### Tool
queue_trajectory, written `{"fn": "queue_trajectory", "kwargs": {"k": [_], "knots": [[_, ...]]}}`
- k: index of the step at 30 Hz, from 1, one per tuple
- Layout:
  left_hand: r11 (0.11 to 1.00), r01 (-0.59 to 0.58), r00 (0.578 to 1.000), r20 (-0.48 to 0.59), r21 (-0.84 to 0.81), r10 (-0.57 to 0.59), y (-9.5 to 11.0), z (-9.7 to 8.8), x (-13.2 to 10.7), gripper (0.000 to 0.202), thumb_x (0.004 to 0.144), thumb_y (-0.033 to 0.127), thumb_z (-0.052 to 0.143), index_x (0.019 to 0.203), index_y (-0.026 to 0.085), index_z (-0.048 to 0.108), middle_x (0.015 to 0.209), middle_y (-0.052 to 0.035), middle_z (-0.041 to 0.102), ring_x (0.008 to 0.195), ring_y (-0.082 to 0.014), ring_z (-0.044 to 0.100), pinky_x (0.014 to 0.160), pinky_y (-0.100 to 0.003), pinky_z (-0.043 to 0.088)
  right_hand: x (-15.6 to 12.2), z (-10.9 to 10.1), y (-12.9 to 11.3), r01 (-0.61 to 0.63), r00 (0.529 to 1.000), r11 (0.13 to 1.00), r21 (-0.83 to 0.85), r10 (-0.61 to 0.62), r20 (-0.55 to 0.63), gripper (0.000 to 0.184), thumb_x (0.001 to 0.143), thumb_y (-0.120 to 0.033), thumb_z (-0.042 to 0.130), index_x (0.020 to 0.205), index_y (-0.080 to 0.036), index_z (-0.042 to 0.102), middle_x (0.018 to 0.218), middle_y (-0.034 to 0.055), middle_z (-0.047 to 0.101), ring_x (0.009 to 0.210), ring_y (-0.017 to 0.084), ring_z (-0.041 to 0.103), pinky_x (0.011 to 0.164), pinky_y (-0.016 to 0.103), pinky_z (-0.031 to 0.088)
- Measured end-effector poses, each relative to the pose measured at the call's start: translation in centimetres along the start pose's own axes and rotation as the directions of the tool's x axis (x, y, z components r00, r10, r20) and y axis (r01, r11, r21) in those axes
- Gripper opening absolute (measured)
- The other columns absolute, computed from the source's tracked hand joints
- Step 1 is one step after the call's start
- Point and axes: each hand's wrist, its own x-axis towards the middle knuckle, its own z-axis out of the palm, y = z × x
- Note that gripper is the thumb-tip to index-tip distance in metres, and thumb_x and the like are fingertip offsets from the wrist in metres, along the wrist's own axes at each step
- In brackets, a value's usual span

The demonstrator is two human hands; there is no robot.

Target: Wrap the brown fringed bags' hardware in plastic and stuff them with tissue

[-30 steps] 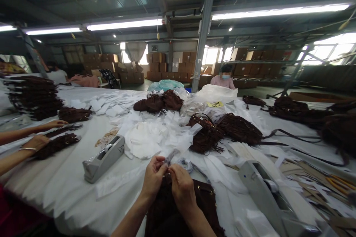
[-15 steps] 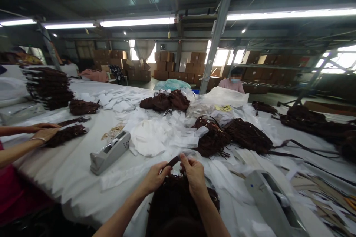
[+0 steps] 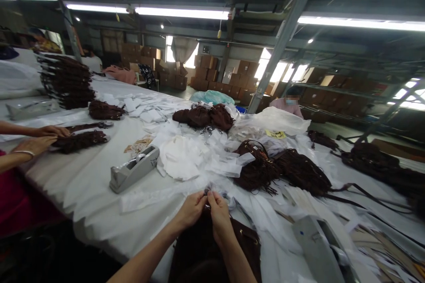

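A dark brown bag (image 3: pixel 195 252) lies at the table's near edge, under my forearms. Over its top, my left hand (image 3: pixel 192 208) and my right hand (image 3: pixel 219 216) meet with fingertips almost touching. Both are closed in a pinch on the bag's dark strap, mostly hidden by the fingers. Clear wrapping shows just beyond the fingertips. A brass-coloured ring (image 3: pixel 255 238) is visible on the bag's right side.
Grey tape dispensers (image 3: pixel 134 170) stand left and right of me. White paper pieces (image 3: pixel 181 157) and more brown fringed bags (image 3: pixel 255 168) lie ahead. At left, a co-worker's hands (image 3: pixel 40 141) rest by another bag. A stack of bags (image 3: pixel 66 82) stands behind.
My hands have come together, and the strap stretched between them before is now mostly covered by my fingers. My view has shifted slightly. The co-worker's hands have drawn back left.
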Motion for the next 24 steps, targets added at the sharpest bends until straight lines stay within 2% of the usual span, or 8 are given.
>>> {"fn": "queue_trajectory", "kwargs": {"k": [2,5,9,12,14,18,21,24], "knots": [[1.000,0.002,1.000,-0.012,0.008,-0.002,-0.6,-0.3,-0.7,0.027,0.089,0.038,0.044,0.077,0.018,0.058,0.072,-0.0012,0.060,0.068,-0.0173,0.052,0.067,-0.028,0.041,-0.4,0.3,0.2,-0.062,0.998,0.992,0.114,0.062,0.004,0.033,0.068,-0.050,0.070,0.082,-0.020,0.067,0.077,0.0031,0.069,0.080,0.022,0.064,0.064,0.028,0.048],[1.000,0.012,0.999,-0.040,0.012,-0.011,-1.6,-0.6,-2.1,0.023,0.089,0.036,0.044,0.088,0.019,0.060,0.087,-0.0038,0.064,0.082,-0.0202,0.056,0.078,-0.030,0.043,-0.6,0.5,0.0,-0.140,0.990,0.964,0.228,0.143,0.003,0.036,0.062,-0.046,0.077,0.086,-0.021,0.067,0.083,0.0028,0.070,0.076,0.020,0.064,0.063,0.027,0.048],[0.999,0.032,0.998,-0.045,-0.010,-0.032,-2.4,-0.6,-3.5,0.026,0.091,0.034,0.040,0.098,0.019,0.059,0.095,-0.0050,0.065,0.091,-0.0215,0.058,0.084,-0.032,0.043,-0.5,0.5,0.1,-0.167,0.986,0.982,0.087,0.167,0.004,0.037,0.064,-0.052,0.073,0.079,-0.020,0.068,0.073,0.0031,0.068,0.064,0.016,0.060,0.059,0.027,0.045],[0.999,0.035,0.999,-0.028,-0.029,-0.036,-2.5,-0.5,-3.4,0.025,0.090,0.035,0.042,0.089,0.019,0.061,0.089,-0.0038,0.066,0.085,-0.0208,0.058,0.080,-0.031,0.044,-0.4,0.4,0.3,-0.142,0.990,0.990,-0.016,0.142,0.012,0.040,0.065,-0.058,0.070,0.068,-0.018,0.066,0.062,0.0030,0.063,0.058,0.017,0.056,0.056,0.027,0.042],[0.998,0.044,0.999,-0.028,-0.042,-0.045,-2.5,-0.6,-2.9,0.025,0.089,0.037,0.045,0.083,0.018,0.061,0.083,-0.0031,0.065,0.079,-0.0199,0.057,0.076,-0.030,0.044,-0.5,0.5,0.3,-0.097,0.995,0.990,-0.100,0.098,0.003,0.040,0.066,-0.057,0.069,0.061,-0.018,0.064,0.055,0.0007,0.058,0.053,0.015,0.051,0.053,0.027,0.038],[0.993,0.078,0.995,-0.052,-0.087,-0.083,-2.7,-0.9,-2.4,0.030,0.089,0.041,0.045,0.084,0.016,0.062,0.080,-0.0031,0.065,0.076,-0.0189,0.058,0.073,-0.030,0.046,-1.3,0.6,0.6,0.029,0.999,0.961,-0.276,-0.040,-0.032,0.039,0.068,-0.050,0.070,0.050,-0.019,0.056,0.049,-0.0033,0.048,0.054,0.013,0.042,0.053,0.026,0.032],[0.986,0.114,0.989,-0.080,-0.123,-0.124,-3.2,-1.2,-3.3,0.031,0.088,0.041,0.048,0.097,0.015,0.062,0.093,-0.0060,0.067,0.086,-0.0203,0.061,0.077,-0.030,0.048,-1.7,0.2,1.1,0.073,0.996,0.935,-0.348,-0.089,-0.031,0.038,0.073,-0.050,0.064,0.053,-0.019,0.056,0.053,-0.0027,0.051,0.058,0.015,0.044,0.056,0.026,0.033],[0.982,0.140,0.981,-0.114,-0.129,-0.155,-3.6,-1.3,-4.8,0.039,0.078,0.034,0.063,0.113,0.017,0.060,0.112,-0.0086,0.065,0.102,-0.0235,0.061,0.086,-0.032,0.047,-1.5,-0.5,1.3,0.094,0.993,0.908,-0.408,-0.112,-0.023,0.040,0.080,-0.054,0.055,0.060,-0.019,0.060,0.058,-0.0008,0.056,0.061,0.017,0.048,0.059,0.027,0.036]]}}
